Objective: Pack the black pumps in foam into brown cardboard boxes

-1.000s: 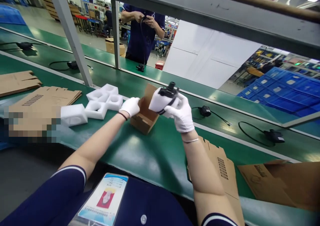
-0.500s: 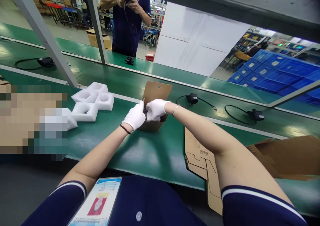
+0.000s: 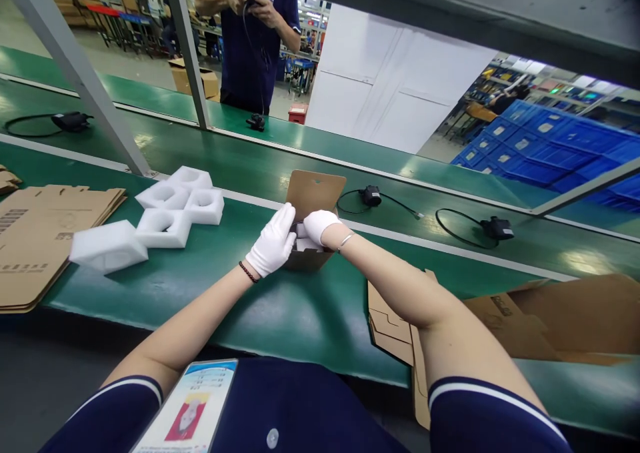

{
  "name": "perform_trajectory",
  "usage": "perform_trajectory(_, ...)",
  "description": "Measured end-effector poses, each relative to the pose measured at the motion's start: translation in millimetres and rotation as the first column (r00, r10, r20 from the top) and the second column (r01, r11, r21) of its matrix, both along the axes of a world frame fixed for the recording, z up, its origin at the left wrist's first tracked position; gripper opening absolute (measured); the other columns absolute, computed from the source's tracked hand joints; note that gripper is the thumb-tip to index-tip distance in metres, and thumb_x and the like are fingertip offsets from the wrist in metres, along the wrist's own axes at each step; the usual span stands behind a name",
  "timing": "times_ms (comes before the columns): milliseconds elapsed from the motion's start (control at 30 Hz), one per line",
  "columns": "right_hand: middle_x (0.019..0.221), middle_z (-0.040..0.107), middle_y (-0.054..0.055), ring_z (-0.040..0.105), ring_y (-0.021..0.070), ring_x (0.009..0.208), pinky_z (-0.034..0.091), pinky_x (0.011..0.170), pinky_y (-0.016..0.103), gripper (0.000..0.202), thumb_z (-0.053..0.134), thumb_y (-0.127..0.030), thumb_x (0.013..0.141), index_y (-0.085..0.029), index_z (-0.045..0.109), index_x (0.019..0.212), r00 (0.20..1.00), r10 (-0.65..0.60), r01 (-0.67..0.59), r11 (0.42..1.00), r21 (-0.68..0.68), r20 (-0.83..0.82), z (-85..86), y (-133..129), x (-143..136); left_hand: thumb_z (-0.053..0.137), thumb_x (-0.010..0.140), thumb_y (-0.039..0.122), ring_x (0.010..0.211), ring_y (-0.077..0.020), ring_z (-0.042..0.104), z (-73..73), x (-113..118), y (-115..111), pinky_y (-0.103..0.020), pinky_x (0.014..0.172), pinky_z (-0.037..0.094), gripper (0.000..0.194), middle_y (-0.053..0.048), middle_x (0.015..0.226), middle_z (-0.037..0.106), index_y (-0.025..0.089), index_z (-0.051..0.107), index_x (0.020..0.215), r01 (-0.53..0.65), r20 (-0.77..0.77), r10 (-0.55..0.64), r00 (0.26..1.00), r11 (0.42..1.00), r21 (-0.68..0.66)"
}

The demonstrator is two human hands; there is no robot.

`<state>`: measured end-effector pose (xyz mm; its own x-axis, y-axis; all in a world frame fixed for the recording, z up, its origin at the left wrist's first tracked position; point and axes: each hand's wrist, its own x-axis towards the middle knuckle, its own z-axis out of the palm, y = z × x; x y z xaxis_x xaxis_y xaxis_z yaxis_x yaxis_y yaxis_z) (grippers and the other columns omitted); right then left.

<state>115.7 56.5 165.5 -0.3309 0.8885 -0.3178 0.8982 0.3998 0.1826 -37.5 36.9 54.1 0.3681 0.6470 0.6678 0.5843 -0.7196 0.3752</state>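
Brown open-topped cardboard box (image 3: 307,261) stood on glossy green work surface (image 3: 280,313), flap raised, between both hands. White-gloved left hand (image 3: 273,243): fingers straight along box's left side; white-gloved right hand (image 3: 319,227) reached inside by white foam piece (image 3: 306,243), fingertips hidden. Couldn't tell whether either gripped. Box probably light, stiff, best held by lower corners; foam likely soft, easily dented.
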Motion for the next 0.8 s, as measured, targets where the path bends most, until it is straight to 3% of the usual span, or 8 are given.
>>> perform_trajectory(133,0.112,0.071,0.008,0.067,0.0244,0.099,0.051,0.084,0.032,0.032,0.045,-0.020,0.096,-0.023,0.070,0.116,0.987,-0.013,0.040,0.985,0.170,-0.159,14.7,-10,35,0.036,0.103,0.033,0.151,-0.0293,0.021,-10.0,-1,-1,-0.048,0.123,0.028,0.065,-0.022,0.161,0.021,0.011,0.011,0.158,0.106,0.027,-0.107,0.994,0.994,0.035)
perform_trajectory(233,0.107,0.071,0.014,0.064,0.0305,0.104,0.050,0.092,0.043,0.031,0.046,-0.015,0.092,-0.017,0.071,0.111,0.990,-0.039,0.082,0.940,0.331,-0.133,14.2,-23,48,0.036,0.103,0.033,0.151,-0.0281,0.020,-13.5,3,-3,-0.047,0.123,0.029,0.067,-0.021,0.162,0.020,0.015,0.004,0.159,0.101,0.041,-0.104,0.994,0.993,0.068)
perform_trajectory(333,0.108,0.070,0.021,0.047,0.0446,0.127,0.028,0.111,0.063,0.024,0.062,-0.017,0.083,-0.010,0.076,0.102,0.994,-0.046,0.019,0.962,0.271,0.095,-6.8,-30,37,0.036,0.104,0.031,0.151,-0.0284,0.020,-15.8,9,-5,-0.047,0.123,0.030,0.067,-0.020,0.162,0.019,0.018,0.001,0.160,0.102,0.046,-0.110,0.993,0.983,0.151)
perform_trajectory(433,0.130,0.061,0.023,0.021,0.0542,0.142,0.001,0.114,0.072,0.046,0.078,-0.022,0.070,-0.008,0.074,0.114,0.976,-0.152,0.127,0.979,0.162,0.157,-28.2,-25,17,0.036,0.104,0.030,0.151,-0.0284,0.022,-17.0,12,-6,-0.047,0.122,0.031,0.066,-0.020,0.161,0.022,0.020,0.002,0.160,0.096,0.037,-0.104,0.994,0.978,0.183)
perform_trajectory(600,0.140,0.051,0.027,0.010,0.0572,0.143,-0.006,0.112,0.074,0.062,0.079,-0.013,0.064,-0.004,0.068,0.124,0.981,-0.158,0.155,0.987,0.035,0.109,-27.8,-17,15,0.041,0.102,0.039,0.149,-0.0309,0.027,-13.7,7,-3,-0.049,0.121,0.033,0.071,-0.022,0.158,0.028,0.017,0.005,0.159,0.145,-0.022,-0.143,0.989,0.969,0.200)
perform_trajectory(700,0.131,0.060,0.022,0.027,0.0502,0.141,0.006,0.116,0.070,0.048,0.072,-0.012,0.068,-0.011,0.071,0.117,0.974,-0.090,0.107,0.992,0.073,-0.209,-16.9,-20,50,0.053,0.098,0.042,0.148,-0.0334,0.027,-9.1,3,-2,-0.052,0.121,0.031,0.080,-0.022,0.157,0.031,0.017,0.008,0.159,0.214,-0.023,-0.215,0.976,0.949,0.229)
perform_trajectory(733,0.129,0.062,0.019,0.037,0.0433,0.139,0.016,0.118,0.065,0.044,0.066,-0.016,0.076,-0.014,0.069,0.120,0.922,-0.067,0.106,0.991,0.082,-0.381,-15.0,-21,67,0.054,0.097,0.040,0.149,-0.0331,0.027,-7.5,2,-2,-0.052,0.122,0.030,0.080,-0.021,0.158,0.030,0.018,0.009,0.159,0.239,-0.020,-0.240,0.970,0.945,0.222)
perform_trajectory(800,0.132,0.061,0.016,0.050,0.0289,0.131,0.036,0.113,0.051,0.046,0.045,-0.025,0.092,-0.017,0.053,0.137,0.713,-0.055,0.161,0.983,0.087,-0.699,-17.9,-23,101,0.049,0.100,0.034,0.150,-0.0320,0.022,-4.1,4,-3,-0.052,0.123,0.028,0.075,-0.020,0.160,0.026,0.018,0.008,0.159,0.285,-0.011,-0.288,0.958,0.944,0.167)
